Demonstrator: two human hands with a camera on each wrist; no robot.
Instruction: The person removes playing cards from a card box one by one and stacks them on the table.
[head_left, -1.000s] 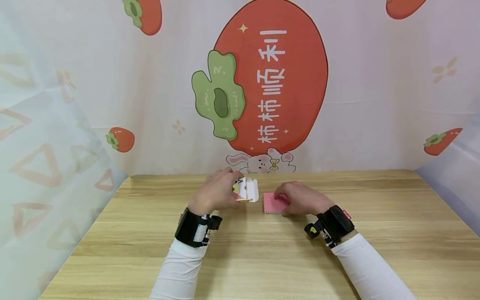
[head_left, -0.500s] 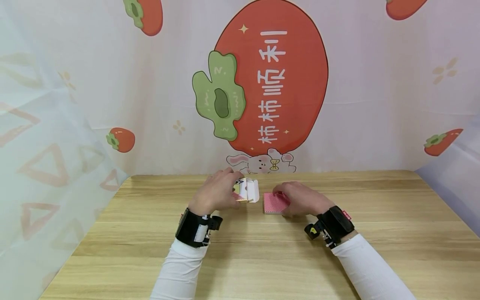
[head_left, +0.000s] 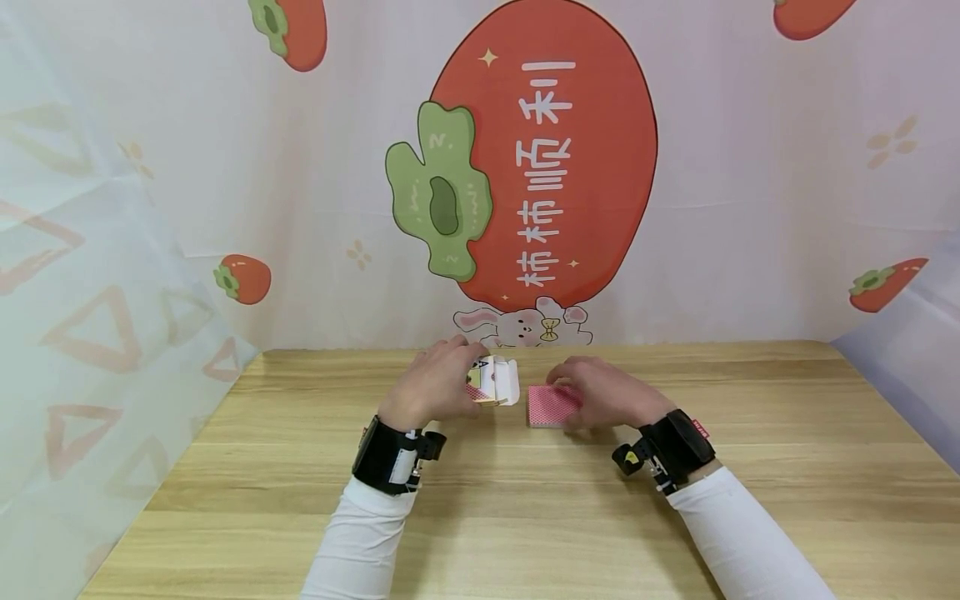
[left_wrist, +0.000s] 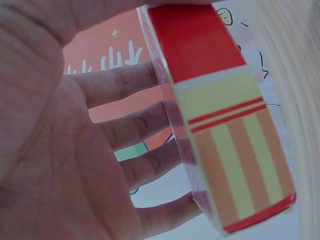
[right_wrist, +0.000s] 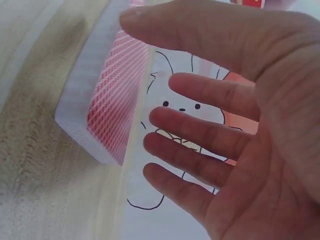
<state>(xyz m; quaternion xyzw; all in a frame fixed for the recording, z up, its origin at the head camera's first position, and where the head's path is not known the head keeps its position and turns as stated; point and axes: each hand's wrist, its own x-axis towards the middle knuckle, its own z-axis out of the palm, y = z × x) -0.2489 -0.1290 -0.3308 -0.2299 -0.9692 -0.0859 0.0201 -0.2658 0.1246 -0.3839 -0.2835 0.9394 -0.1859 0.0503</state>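
My left hand (head_left: pixel 431 385) grips a playing card box (left_wrist: pixel 227 100) between thumb and fingers. Its printed side in red, cream and orange stripes faces the left wrist camera. In the head view the white end flap of the card box (head_left: pixel 508 382) stands out toward the right, and an ace is printed beside it. A squared deck of cards (head_left: pixel 547 407) lies on the table just right of the box, with red-patterned backs up. Over its right end is my right hand (head_left: pixel 611 396). The right wrist view has its fingers extended and spread, and the thumb tip overlapping the deck (right_wrist: pixel 117 95).
The wooden table (head_left: pixel 487 517) ends at the back against a printed cloth (head_left: pixel 712 275) with a large persimmon and a rabbit. More cloth hangs at the left and right sides. Each wrist wears a black camera band (head_left: pixel 675 450).
My right hand has shifted slightly right and risen a little off the deck, which stays on the table. My left hand keeps hold of the card box almost unmoved.
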